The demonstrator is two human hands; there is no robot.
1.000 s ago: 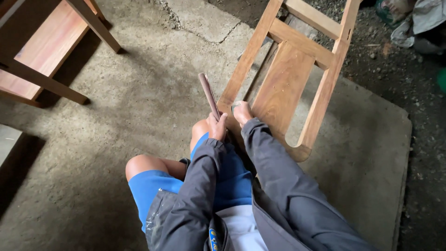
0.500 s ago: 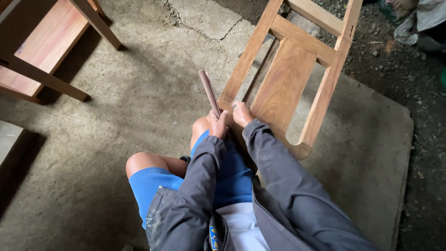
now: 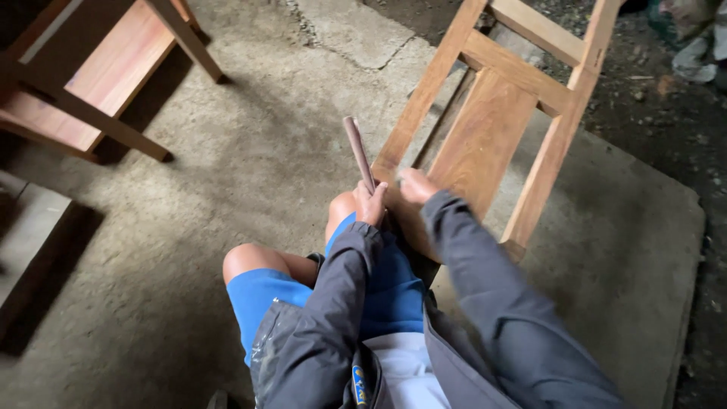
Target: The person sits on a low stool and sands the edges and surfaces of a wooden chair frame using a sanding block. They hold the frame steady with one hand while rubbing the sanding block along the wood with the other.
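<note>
Stick (image 3: pixel 359 151) in left hand (image 3: pixel 370 204), right hand (image 3: pixel 416 185) blurred on chair frame (image 3: pixel 485 144)

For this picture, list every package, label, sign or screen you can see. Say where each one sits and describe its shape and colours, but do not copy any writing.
Badge or printed label: on the dark grey jacket at the bottom edge, between the two sleeves; small, rounded, blue with yellow marks, partly cut off.
Crumpled bag or sack: top right corner on the dirt floor; pale grey, blurred, so its kind is unclear.
No signs or screens are visible.
</note>
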